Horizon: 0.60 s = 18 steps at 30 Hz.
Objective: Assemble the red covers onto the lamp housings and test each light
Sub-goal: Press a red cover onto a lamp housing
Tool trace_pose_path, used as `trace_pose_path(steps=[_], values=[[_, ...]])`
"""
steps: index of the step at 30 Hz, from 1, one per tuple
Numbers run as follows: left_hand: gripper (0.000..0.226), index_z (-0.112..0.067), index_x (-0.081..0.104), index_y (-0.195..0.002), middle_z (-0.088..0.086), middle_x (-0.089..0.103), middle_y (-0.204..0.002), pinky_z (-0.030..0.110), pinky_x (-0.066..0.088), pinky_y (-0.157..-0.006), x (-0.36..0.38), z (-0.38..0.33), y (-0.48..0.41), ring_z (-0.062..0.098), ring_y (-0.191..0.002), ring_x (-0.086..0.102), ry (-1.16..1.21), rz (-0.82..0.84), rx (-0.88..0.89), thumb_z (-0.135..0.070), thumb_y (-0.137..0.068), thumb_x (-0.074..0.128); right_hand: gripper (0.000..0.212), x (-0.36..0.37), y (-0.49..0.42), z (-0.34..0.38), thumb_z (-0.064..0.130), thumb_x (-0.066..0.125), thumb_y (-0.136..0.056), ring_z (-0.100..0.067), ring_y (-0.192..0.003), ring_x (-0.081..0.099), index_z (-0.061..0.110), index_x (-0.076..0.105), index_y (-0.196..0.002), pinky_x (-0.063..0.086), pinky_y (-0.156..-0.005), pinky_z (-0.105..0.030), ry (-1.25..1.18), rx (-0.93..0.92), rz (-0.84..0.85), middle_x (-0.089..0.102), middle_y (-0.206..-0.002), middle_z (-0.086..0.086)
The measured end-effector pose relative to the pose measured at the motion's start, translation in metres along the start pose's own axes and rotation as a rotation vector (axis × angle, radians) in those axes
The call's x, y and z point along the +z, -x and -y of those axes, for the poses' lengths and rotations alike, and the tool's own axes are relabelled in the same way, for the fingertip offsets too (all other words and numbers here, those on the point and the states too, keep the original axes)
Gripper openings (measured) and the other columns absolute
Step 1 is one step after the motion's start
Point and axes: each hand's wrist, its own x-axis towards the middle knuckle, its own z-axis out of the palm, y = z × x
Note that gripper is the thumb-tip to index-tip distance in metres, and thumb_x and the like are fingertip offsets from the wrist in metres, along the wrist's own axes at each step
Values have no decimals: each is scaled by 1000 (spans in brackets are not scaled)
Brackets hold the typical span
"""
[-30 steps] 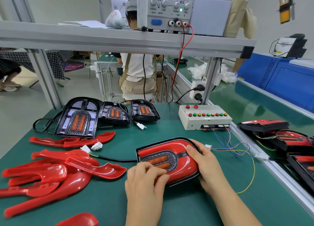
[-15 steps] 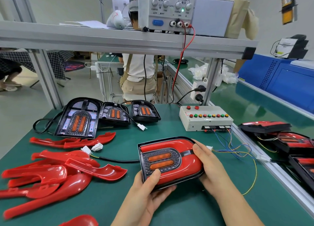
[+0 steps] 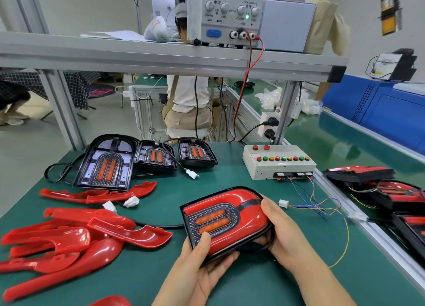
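A lamp (image 3: 226,220) with its red cover fitted and two orange strips is tilted up off the green table. My left hand (image 3: 202,262) holds its near edge from below, thumb on the face. My right hand (image 3: 281,234) grips its right end. Its black cable runs left to white connectors (image 3: 131,201). Three open black housings (image 3: 108,163) lie at the back left. Loose red covers (image 3: 69,239) are piled at the left. A white test box (image 3: 279,161) with coloured buttons sits at the back right, its wired plug (image 3: 283,203) lying loose beside the lamp.
A power supply (image 3: 226,13) stands on the shelf above, with red and black leads hanging down. Several finished lamps (image 3: 391,190) lie on the conveyor at the right, past the aluminium rail. Another person sits behind the bench.
The lamp has been lifted and tilted toward me. My left hand went from pressing on the cover's top to holding the near edge from underneath. The right hand stays on the right end.
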Motion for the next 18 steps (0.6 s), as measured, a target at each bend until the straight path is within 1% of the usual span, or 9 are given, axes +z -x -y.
trace_pose_path(steps=[2, 4, 6, 9, 11, 14, 18], values=[[55, -12, 56, -125, 23, 68, -111, 45, 59, -67, 2, -2, 1, 46, -99, 65, 41, 19, -26, -19, -71, 68, 33, -1, -1, -1, 34, 50, -96, -29, -97, 68, 23, 63, -123, 57, -83, -48, 3, -8, -25, 70, -113, -15], [56, -12, 57, -124, 25, 67, -111, 44, 59, -65, 3, -3, 2, 48, -100, 64, 59, 39, -50, -17, -70, 67, 30, -1, -1, -1, 33, 46, -100, -27, -92, 71, 23, 65, -121, 59, -72, -41, -7, -12, -55, 72, -110, -14], [56, -11, 57, -125, 26, 66, -113, 44, 59, -64, 3, -4, 3, 49, -102, 63, 54, 55, -60, -15, -70, 66, 30, -2, -1, -1, 34, 45, -101, -24, -86, 72, 23, 66, -118, 59, -64, -36, -16, -4, -94, 73, -105, -14], [55, -9, 57, -125, 26, 65, -115, 43, 59, -64, 3, -4, 3, 50, -105, 61, 37, 74, -57, -11, -71, 65, 37, -2, -2, -2, 42, 46, -98, -26, -85, 73, 18, 67, -117, 59, -62, -35, -23, 39, -143, 74, -102, -15], [54, -8, 56, -124, 26, 65, -115, 42, 59, -65, 3, -4, 3, 51, -105, 61, 17, 86, -50, -9, -72, 65, 47, -2, -2, -2, 53, 48, -93, -28, -88, 73, 16, 67, -117, 59, -62, -35, -5, 76, -155, 74, -102, -16], [52, -9, 54, -124, 26, 67, -111, 40, 60, -65, 1, -3, 2, 51, -101, 62, -16, 93, -35, -9, -73, 65, 65, -1, -2, -3, 68, 57, -73, -30, -92, 72, 19, 65, -116, 59, -66, -37, 76, 87, -124, 74, -103, -14], [53, -11, 53, -125, 25, 67, -111, 39, 60, -66, 0, -2, 0, 51, -100, 62, -33, 105, -26, -10, -73, 65, 67, -1, -1, -5, 68, 69, -58, -22, -80, 73, 27, 65, -111, 56, -61, -36, 148, 8, -115, 75, -96, -7]])
